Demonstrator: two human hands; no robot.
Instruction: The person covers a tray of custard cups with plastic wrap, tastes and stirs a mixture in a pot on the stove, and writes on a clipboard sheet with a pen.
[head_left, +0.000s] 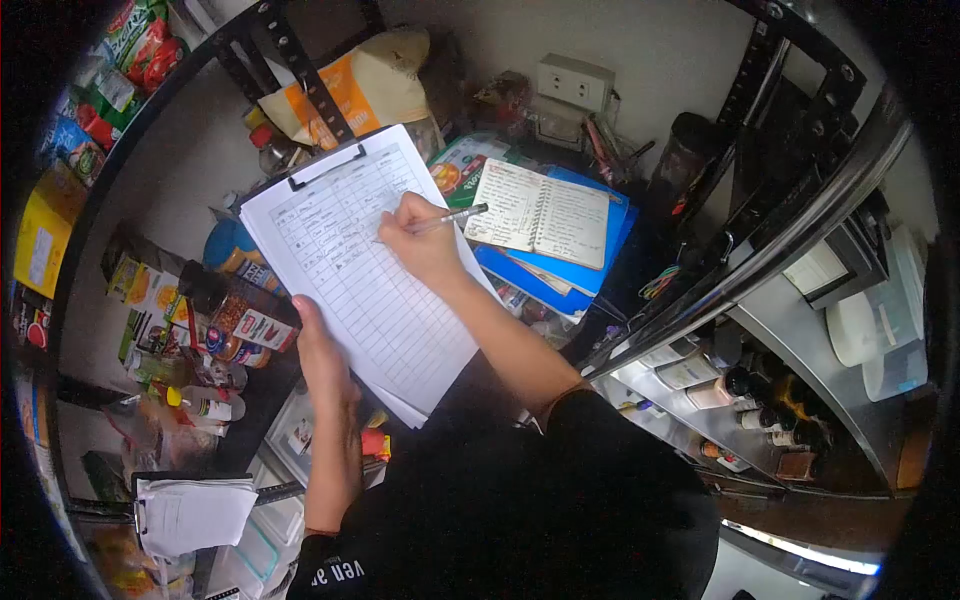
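My left hand (324, 352) grips a clipboard (328, 166) along its left edge, thumb on top and fingers hidden beneath. Clipped to the board is a stack of paper with a printed table sheet (400, 310), its upper rows filled with handwriting. A pen (452, 218) sits pinched in my right hand (418, 240), its tip at the written rows. Just right of the board, an open spiral notebook (540, 215) with handwritten pages lies on blue folders (530, 282).
Shelves on the left hold a spice jar (262, 322), packets and bottles. A second clipboard with papers (195, 515) hangs lower left. A power outlet (575, 84) is on the back wall. Several bottles (765, 400) stand on the right-hand shelf.
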